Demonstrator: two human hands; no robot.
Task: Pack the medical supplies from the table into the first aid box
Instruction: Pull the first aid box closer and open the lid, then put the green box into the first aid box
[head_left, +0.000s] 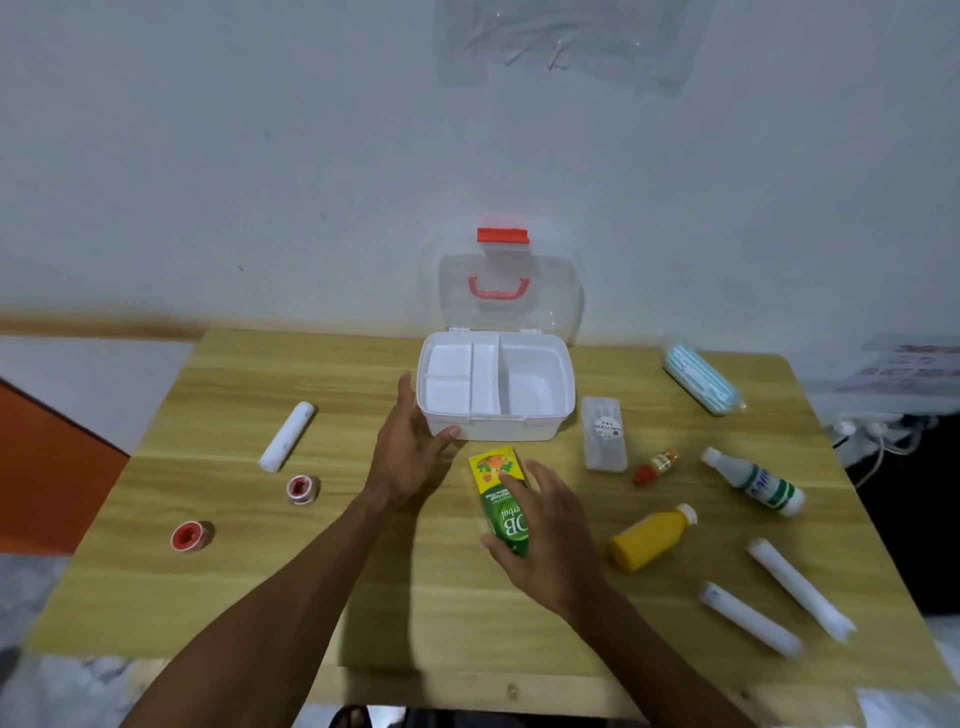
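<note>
The white first aid box (540, 423) stands open at the table's back middle, its clear lid (511, 306) with red handle up against the wall, its divided tray empty. My left hand (410, 452) rests against the box's front left corner, fingers apart. My right hand (545, 540) grips a green and yellow medicine carton (498, 486) just in front of the box. Loose supplies lie around: a white gauze roll (287, 436), two red tape rolls (302, 489) (190, 535), a yellow bottle (652, 538).
Right of the box lie a clear plastic case (602, 441), a small red-capped vial (655, 467), a white bottle with green label (753, 480), a pack of face masks (701, 379) and two white rolls (800, 590) (748, 618). The wooden table (260, 587) meets the wall behind.
</note>
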